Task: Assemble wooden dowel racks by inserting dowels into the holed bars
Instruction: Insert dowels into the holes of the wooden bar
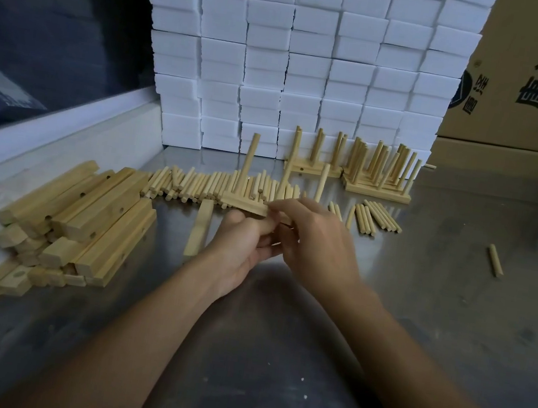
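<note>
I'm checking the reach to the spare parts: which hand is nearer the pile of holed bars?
Left. The left hand is beside the pile of holed bars; the right hand is farther right.

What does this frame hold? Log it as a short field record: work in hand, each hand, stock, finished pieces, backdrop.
work: bar held above the table, three dowels standing in it
left hand: grips the bar from below
right hand: pinches the bar's right part
stock: loose dowels in a row behind the hands; bar pile at left
finished: racks at the back
backdrop: foam blocks, carton
</note>
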